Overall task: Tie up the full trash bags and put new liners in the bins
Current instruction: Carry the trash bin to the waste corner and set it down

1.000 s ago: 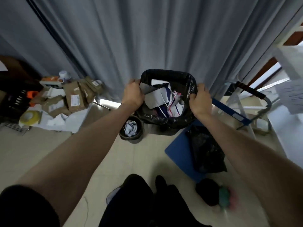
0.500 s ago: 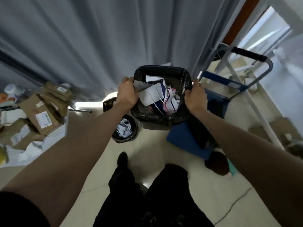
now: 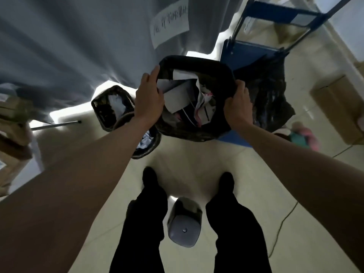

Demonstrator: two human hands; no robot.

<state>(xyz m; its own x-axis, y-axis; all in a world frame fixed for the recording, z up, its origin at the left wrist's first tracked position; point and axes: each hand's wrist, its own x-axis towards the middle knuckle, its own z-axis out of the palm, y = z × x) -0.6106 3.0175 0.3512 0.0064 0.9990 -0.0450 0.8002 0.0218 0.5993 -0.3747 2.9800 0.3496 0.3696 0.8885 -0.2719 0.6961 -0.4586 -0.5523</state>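
A full black trash bag, stuffed with white paper and wrappers, hangs in front of me above the floor. My left hand grips its rim on the left side. On the right side my right hand grips the rim. A grey bin with no liner stands on the floor between my feet. Two more lined bins with paper waste stand at the left: a square one and a round one, partly hidden by my left forearm.
A blue hand trolley stands behind the bag with another black bag on its deck. A grey curtain with a paper note hangs behind. Cardboard boxes sit at the right and far left. A cable lies on the floor.
The view has tilted down and swung right. The bag held in both hands has come nearer to me, and the grey bin between my feet has come into view.
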